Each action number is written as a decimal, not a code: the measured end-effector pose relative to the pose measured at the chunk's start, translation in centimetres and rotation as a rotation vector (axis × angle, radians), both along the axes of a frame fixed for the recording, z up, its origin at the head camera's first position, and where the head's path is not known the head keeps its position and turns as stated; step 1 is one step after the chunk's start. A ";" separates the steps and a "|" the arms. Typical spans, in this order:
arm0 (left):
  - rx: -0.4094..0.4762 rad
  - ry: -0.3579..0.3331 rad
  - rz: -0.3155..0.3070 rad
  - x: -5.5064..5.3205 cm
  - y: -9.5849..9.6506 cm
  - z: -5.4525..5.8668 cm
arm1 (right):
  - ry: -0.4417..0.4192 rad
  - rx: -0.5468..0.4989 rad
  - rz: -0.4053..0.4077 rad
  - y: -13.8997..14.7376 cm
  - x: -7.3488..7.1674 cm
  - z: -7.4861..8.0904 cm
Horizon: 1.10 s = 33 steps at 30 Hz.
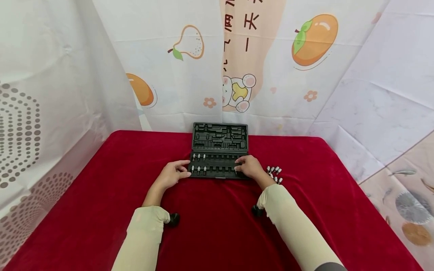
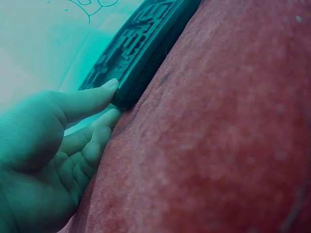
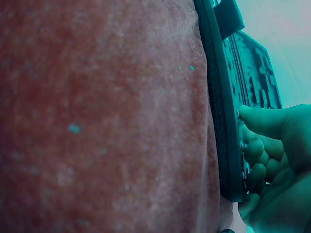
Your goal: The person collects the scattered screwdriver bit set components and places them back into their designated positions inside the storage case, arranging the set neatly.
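Note:
A black socket case [image 1: 220, 136] stands unfolded near the back of the table, its moulded lid upright. In its lower tray, several small silver-topped bit sockets [image 1: 199, 169] stand in two rows at the left end. My left hand [image 1: 170, 174] touches the tray's left edge; the thumb [image 2: 99, 94] rests at the front corner with straight fingers beside it. At the tray's right end, my right hand [image 1: 250, 166] is bent over the slots, thumb and fingers pinching a small bit socket [image 3: 238, 113], mostly hidden by the hand.
Several loose bit sockets [image 1: 274, 170] lie to the right of the case, partly behind the right wrist. A red cloth [image 1: 210, 226] covers the table, with shallow folds. Printed white curtains [image 1: 190, 82] hang close behind the case.

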State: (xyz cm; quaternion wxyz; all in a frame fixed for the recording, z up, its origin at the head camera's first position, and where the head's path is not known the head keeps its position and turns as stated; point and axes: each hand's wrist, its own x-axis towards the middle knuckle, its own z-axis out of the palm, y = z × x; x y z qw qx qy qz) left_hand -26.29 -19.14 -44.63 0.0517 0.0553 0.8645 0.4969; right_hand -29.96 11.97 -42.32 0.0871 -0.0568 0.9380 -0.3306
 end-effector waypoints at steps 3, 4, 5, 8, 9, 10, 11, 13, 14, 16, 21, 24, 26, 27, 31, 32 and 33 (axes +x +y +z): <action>-0.003 0.003 0.000 0.0 0.0 0.0 | -0.010 -0.012 -0.017 -0.1 0.0 0.0; -0.003 0.003 0.001 0.0 0.1 0.0 | -0.013 -0.014 -0.020 -0.1 0.0 0.0; -0.002 0.003 0.001 0.0 0.1 0.0 | -0.016 -0.018 -0.024 -0.1 0.0 0.0; 0.002 0.002 -0.002 0.0 0.2 0.1 | -0.017 -0.018 -0.033 -0.1 0.0 0.0; 0.003 0.003 -0.003 0.0 0.2 0.1 | -0.016 -0.018 -0.035 0.0 0.0 0.0; 0.003 0.001 -0.004 0.0 0.2 0.1 | -0.014 -0.014 -0.034 0.0 0.0 0.1; 0.002 0.000 -0.003 0.0 0.1 0.1 | -0.013 -0.015 -0.034 -0.1 0.0 0.1; -0.001 -0.004 0.002 -0.1 0.1 0.0 | -0.013 -0.016 -0.029 -0.1 -0.1 0.2; -0.003 -0.005 0.004 -0.1 0.1 0.0 | -0.015 -0.017 -0.028 -0.2 -0.1 0.2; -0.007 -0.006 0.006 -0.1 0.0 -0.1 | -0.016 -0.015 -0.024 -0.2 -0.2 0.1; -0.013 0.000 -0.005 -0.2 0.0 -0.2 | -0.020 -0.009 -0.032 -0.1 -0.3 0.0; -0.009 -0.001 -0.005 -0.1 0.0 -0.2 | -0.019 -0.007 -0.037 -0.1 -0.3 0.0; -0.006 0.000 0.000 -0.1 0.0 -0.2 | -0.016 -0.005 -0.038 -0.2 -0.3 0.0; -0.006 0.002 -0.002 -0.1 0.0 -0.2 | -0.014 -0.003 -0.039 -0.2 -0.3 0.0; -0.008 0.002 0.003 -0.1 0.0 -0.1 | -0.013 0.004 -0.052 -0.2 -0.2 0.0; -0.010 0.002 0.000 -0.1 0.0 -0.1 | -0.013 0.008 -0.055 -0.3 -0.2 -0.1; -0.011 0.000 0.000 -0.1 0.0 -0.1 | -0.013 0.012 -0.059 -0.3 -0.2 -0.1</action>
